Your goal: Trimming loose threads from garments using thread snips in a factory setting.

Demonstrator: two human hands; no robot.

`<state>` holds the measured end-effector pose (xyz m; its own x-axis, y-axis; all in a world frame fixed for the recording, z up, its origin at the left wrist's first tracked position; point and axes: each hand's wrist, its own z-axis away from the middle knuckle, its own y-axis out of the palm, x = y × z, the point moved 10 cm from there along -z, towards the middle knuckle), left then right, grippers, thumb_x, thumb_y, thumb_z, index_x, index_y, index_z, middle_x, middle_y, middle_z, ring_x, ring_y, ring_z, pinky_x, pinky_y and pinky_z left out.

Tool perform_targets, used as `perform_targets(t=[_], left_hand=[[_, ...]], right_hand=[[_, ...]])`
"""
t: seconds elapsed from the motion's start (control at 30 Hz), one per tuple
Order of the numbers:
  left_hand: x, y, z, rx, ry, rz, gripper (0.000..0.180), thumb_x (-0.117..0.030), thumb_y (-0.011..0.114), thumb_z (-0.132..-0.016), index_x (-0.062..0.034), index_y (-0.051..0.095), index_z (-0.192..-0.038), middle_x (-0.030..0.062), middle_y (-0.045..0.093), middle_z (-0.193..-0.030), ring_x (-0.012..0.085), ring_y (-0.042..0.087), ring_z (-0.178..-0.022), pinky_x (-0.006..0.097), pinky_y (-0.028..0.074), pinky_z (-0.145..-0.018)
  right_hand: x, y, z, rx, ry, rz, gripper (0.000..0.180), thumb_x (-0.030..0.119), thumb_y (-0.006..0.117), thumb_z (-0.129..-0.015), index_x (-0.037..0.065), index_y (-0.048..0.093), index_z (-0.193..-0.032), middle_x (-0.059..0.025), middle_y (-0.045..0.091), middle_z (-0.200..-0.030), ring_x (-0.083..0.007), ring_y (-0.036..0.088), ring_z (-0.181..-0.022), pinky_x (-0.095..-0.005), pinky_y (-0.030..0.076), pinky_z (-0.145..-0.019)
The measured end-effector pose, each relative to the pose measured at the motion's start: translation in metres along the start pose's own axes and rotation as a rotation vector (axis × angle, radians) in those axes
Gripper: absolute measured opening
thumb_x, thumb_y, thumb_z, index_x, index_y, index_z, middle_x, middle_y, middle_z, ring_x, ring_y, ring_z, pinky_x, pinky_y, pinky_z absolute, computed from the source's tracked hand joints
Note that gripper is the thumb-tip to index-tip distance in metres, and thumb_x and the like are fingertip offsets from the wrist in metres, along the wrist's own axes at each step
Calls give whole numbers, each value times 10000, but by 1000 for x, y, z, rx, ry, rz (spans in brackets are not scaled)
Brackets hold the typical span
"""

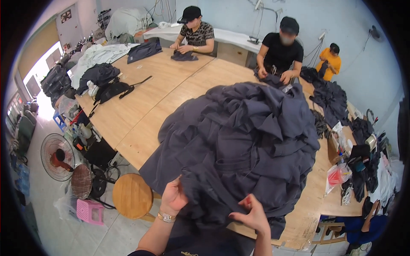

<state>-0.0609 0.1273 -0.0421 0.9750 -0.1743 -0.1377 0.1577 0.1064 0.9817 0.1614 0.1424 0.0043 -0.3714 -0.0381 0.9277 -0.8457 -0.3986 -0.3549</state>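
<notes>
In front of me a dark grey piece of garment [205, 192] hangs between my hands, over the near edge of a large heap of the same grey cloth [239, 128]. My left hand [173, 197], with a gold watch at its wrist, is closed on the left side of the piece, its fingers partly hidden by folds. On the other side my right hand [253, 215] has its thumb and curled fingers at the cloth's right edge, with fabric between them. Whether the piece is joined to the heap I cannot tell.
The heap covers much of the wooden table [166, 87]. Co-workers handle dark cloth at the far side. A black bag [112, 90] lies at the table's left. Beside me on the left stand a round wooden stool [133, 195], a pink stool [90, 211] and a fan [58, 157].
</notes>
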Motion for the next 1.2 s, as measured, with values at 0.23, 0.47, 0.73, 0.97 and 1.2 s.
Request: perform_targets(t=[0.23, 0.47, 0.73, 0.97, 1.2], left_hand=[[-27, 2, 14, 0, 98, 11, 352, -264, 406, -964, 6, 576, -1113, 148, 633, -1102, 281, 608, -1027, 399, 473, -927], [-4, -3, -8, 25, -32, -623, 226, -96, 562, -899, -3, 548, -1104, 51, 620, -1034, 135, 604, -927, 261, 481, -853], [-21, 99, -19, -245, 764, -2254, 465, -211, 784, -693, -81, 523, -1056, 117, 525, -1033, 308, 538, -900, 386, 455, -769], [-28, 55, 0, -563, 474, -2210, 437, -459, 612, -838, -27, 549, -814, 167, 581, -686, 387, 579, -655, 444, 465, -621], [3, 18, -8, -563, 141, -2489, 480, -455, 646, -782, 18, 634, -700, 206, 639, -694, 395, 635, -733, 409, 509, -708]], right_hand=[[19, -14, 9, 72, -119, -117, 428, 74, 752, -654, 81, 343, -778, -19, 475, -802, -69, 367, -726, -193, 348, -682], [9, -55, -2, -360, -174, -236, 196, -8, 603, -759, 42, 425, -696, 43, 395, -639, -45, 372, -618, -203, 348, -573], [-16, -69, -39, -563, -82, -658, 323, -52, 591, -774, 130, 351, -658, 68, 407, -660, -25, 376, -621, -198, 319, -574], [-33, -63, -30, -558, -69, -704, 297, -39, 590, -780, 136, 378, -668, 80, 410, -671, -18, 364, -625, -194, 292, -582], [-33, -55, -26, -531, -68, -730, 290, -46, 590, -779, 124, 378, -678, 64, 449, -684, -26, 406, -660, -190, 320, -618]])
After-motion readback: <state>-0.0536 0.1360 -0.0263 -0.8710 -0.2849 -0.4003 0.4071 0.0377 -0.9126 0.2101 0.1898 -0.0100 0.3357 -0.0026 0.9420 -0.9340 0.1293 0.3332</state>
